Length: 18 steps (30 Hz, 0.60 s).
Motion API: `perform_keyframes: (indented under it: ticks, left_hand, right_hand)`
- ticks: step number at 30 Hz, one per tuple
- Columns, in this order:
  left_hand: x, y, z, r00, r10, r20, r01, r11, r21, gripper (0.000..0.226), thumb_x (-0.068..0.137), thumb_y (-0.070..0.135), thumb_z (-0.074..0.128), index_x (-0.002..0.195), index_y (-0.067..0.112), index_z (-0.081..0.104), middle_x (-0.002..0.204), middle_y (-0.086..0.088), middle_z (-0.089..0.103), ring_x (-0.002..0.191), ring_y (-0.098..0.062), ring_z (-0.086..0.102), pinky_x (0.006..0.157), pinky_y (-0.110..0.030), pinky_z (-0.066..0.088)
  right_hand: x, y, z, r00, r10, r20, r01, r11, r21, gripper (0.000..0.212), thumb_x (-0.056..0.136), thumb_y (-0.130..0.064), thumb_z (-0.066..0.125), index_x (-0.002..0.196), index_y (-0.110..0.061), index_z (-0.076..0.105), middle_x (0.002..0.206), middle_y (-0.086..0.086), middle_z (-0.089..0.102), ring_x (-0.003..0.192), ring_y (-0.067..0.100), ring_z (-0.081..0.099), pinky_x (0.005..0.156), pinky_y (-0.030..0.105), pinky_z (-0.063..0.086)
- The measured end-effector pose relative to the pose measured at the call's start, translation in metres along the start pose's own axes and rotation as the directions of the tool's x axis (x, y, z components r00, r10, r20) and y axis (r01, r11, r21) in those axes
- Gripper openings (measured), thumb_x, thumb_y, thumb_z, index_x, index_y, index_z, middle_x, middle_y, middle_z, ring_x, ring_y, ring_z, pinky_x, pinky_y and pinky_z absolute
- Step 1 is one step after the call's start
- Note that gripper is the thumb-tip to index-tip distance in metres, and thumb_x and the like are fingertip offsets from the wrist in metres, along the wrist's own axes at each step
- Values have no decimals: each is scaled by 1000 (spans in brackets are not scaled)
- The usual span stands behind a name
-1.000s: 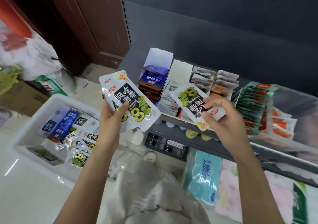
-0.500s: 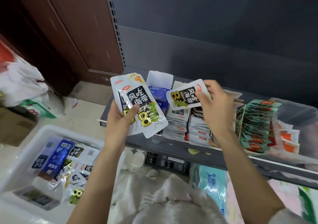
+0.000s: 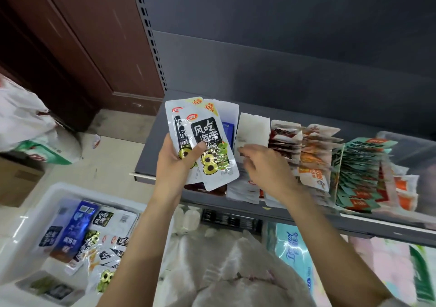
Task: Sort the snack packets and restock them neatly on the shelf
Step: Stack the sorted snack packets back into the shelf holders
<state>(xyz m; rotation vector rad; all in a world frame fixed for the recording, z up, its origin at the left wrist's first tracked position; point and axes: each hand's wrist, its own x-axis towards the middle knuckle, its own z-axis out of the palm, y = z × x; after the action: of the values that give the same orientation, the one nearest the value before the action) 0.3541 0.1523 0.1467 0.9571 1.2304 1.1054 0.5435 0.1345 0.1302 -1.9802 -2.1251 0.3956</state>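
Observation:
My left hand grips two white kelp snack packets with black labels and green rings, fanned upright over the left end of the grey shelf. My right hand hovers with fingers spread over a row of white packets standing on the shelf, and it holds nothing that I can see. Further rows of packets stand to the right: red-and-white ones, orange ones and green ones. A blue packet peeks out behind the held ones.
A white plastic bin at lower left holds several loose mixed packets. A white plastic bag lies below my arms. Tissue packs sit under the shelf. A clear tub stands at the shelf's right end. A brown door is at left.
My right hand has let go of the single kelp packet and now hovers open over the white row. My left hand with its packets has risen toward the shelf.

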Motion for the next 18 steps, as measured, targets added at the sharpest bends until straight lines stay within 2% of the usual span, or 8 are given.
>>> perform_keyframes:
  ticks: [2,4,5,7,8,11,14,18]
  left_hand:
    - [1,2,4,999,8,36,-9,1000,21,43,82,8,70,121,17,56,108,3,71,98,-16,68,81,-33,57]
    - [2,5,8,992,32,122,-39,997,61,44,80,6,72,119,19,56,108,4,71,99,-15,68,82,-31,56]
    - [2,6,12,982,44,185,-59,996,74,45,79,5,72,118,20,56,108,4,71,99,-14,68,80,-28,55]
    - [-1,8,23,955,66,290,-94,992,83,45,81,5,70,118,25,54,108,7,71,99,-11,68,77,-22,53]
    - [-4,8,30,948,73,311,-97,993,61,41,84,8,67,118,28,54,109,8,71,100,-10,67,77,-20,53]
    - [1,8,47,971,27,239,-3,995,-100,25,95,17,54,116,30,57,111,10,70,104,-10,65,84,-27,52]
    - [19,14,61,971,83,224,-71,995,-63,22,95,14,55,114,23,62,111,7,70,105,-12,65,89,-28,52]
    - [36,20,81,941,170,293,-218,966,139,27,90,14,63,117,13,63,112,6,69,98,-5,66,77,-17,53]
  right_hand:
    - [-4,-6,-16,987,113,-118,-69,943,326,32,97,-21,49,128,-18,58,121,-3,64,90,1,57,83,20,50]
    - [-1,-14,-39,972,234,-21,-159,718,678,51,90,-37,57,138,-23,45,119,-9,62,98,-2,58,85,14,46]
    - [2,-16,-48,969,244,48,-195,624,757,65,84,-41,62,142,-27,37,117,-12,61,96,-3,60,84,14,48]
    - [6,-14,-62,973,213,85,-198,593,781,76,79,-31,73,142,-33,31,110,-11,64,89,1,65,77,19,53]
    - [5,-9,-67,976,209,68,-183,602,778,72,78,-23,75,138,-33,36,105,-7,67,86,4,67,71,21,55]
    - [-8,11,-91,951,294,-97,-107,606,788,37,82,-10,71,112,-25,55,94,-5,70,79,8,68,56,20,53]
    - [-32,35,-104,867,439,-234,-14,492,871,22,89,-8,63,100,-24,54,100,0,70,87,11,69,63,24,58]
    - [-57,53,-100,738,611,-287,39,386,922,18,92,-10,59,105,-18,50,107,8,68,95,16,68,68,23,57]
